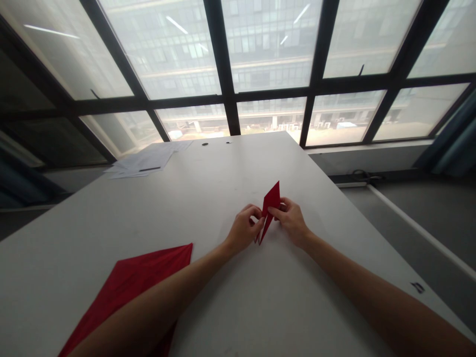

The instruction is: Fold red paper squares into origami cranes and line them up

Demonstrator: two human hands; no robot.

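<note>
Between my two hands is a piece of folded red paper [272, 198], held just above the white table [208, 208]. Its top comes to a sharp point, and its lower end splits into two narrow tips. My left hand [246, 228] pinches its left edge between thumb and fingers. On the other side, my right hand [292, 220] grips it with the thumb in front and the fingers behind. A larger red sheet [137, 277] lies at the lower left, partly hidden under my left forearm.
White papers [145, 158] with a dark pen-like stick [149, 169] lie at the table's far left. Two small dark spots, one a round hole [205, 144], mark the far end. A dark mark [417, 287] is near the right edge. Windows stand beyond.
</note>
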